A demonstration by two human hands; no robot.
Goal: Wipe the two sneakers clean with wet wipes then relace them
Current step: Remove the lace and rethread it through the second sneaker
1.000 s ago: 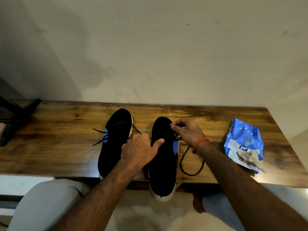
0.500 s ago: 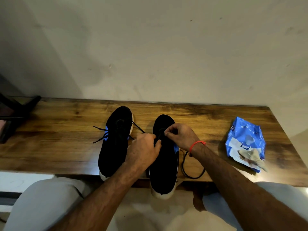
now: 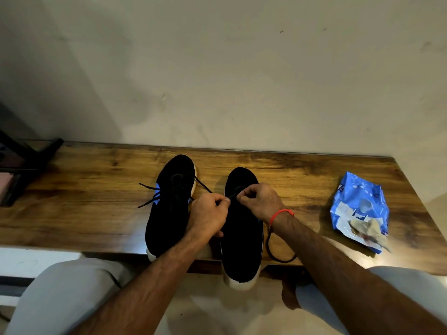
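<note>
Blue wet-wipe pack [image 3: 360,209] at the right end of the wooden table [image 3: 84,204], lying flat, a crumpled, soiled-looking wipe [image 3: 367,228] resting on its near end. Two black sneakers side by side mid-table, soles white at the near ends. Left sneaker [image 3: 169,206] already laced, lace ends splayed to either side on the wood; right sneaker [image 3: 242,238] poking its near end past the table's front edge. Left hand [image 3: 208,216] curled over the gap between the shoes, thumb and forefinger pinching the black lace [image 3: 231,196] above the right sneaker. Right hand [image 3: 260,201] just beside it, fingers bent — pinching the same lace from the other side, red thread band [image 3: 280,213] on the wrist. Rest of that lace trailing down the shoe's right side and looping on the table near the front edge. Bare wood well to the left of the shoes and between shoes and pack; dark frame [image 3: 29,160] at the far left end; wall [image 3: 217,68] tight against the table's back edge. Knees in pale trousers below the front edge.
</note>
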